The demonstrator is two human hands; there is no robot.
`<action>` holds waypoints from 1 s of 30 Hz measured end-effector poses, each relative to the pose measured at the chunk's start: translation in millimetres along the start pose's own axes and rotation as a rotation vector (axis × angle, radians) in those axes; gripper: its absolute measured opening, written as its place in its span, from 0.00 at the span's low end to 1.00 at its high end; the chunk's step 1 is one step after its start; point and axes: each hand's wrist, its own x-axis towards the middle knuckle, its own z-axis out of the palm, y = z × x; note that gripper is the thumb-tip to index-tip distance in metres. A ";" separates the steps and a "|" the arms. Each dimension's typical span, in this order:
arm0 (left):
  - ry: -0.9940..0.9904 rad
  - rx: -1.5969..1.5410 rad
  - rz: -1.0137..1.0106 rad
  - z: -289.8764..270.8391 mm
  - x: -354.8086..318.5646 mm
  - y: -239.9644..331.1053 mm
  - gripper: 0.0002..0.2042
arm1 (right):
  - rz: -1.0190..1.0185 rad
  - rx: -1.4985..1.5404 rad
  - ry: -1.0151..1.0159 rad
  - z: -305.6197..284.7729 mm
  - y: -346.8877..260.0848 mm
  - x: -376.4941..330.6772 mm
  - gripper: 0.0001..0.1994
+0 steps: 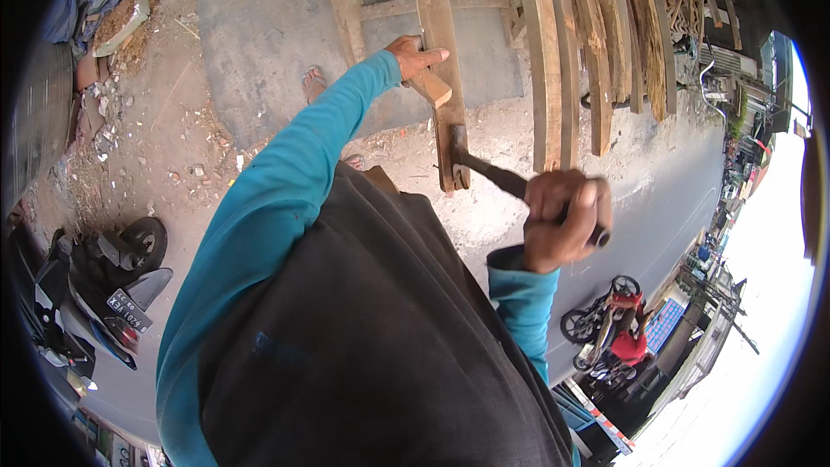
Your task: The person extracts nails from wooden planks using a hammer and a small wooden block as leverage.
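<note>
My right hand (566, 218) is wrapped round the dark handle of a hammer (491, 173). The hammer's head is at the near end of a long wooden plank (435, 17); whether it presses on the wood I cannot tell. That plank end looks notched or split. Farther up, my left hand (415, 60) grips a short wooden block (431, 87) that lies against the plank, with the thumb stretched across it. The palm side of the left hand is hidden. Under the plank stands a wooden frame (432, 5) of crossed beams.
Several long beams (545, 60) lie side by side on the right. A grey sheet (259, 52) covers the ground beneath the frame, with rubble (104, 134) to its left. A scooter (104, 285) stands lower left. On the road at right, a person in red (629, 344) is on a motorcycle (596, 329).
</note>
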 end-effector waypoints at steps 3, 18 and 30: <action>-0.041 -0.003 -0.071 -11.9 16.9 14.9 0.38 | 0.118 0.034 -0.045 -3.5 2.0 66.8 0.16; 0.141 0.108 -0.008 46.7 38.3 2.3 0.44 | 0.004 -0.072 -0.168 -44.8 -18.6 64.6 0.16; 0.382 -0.128 -0.019 122.1 -132.8 38.0 0.32 | -0.194 0.227 -0.110 -163.9 -69.7 -86.5 0.17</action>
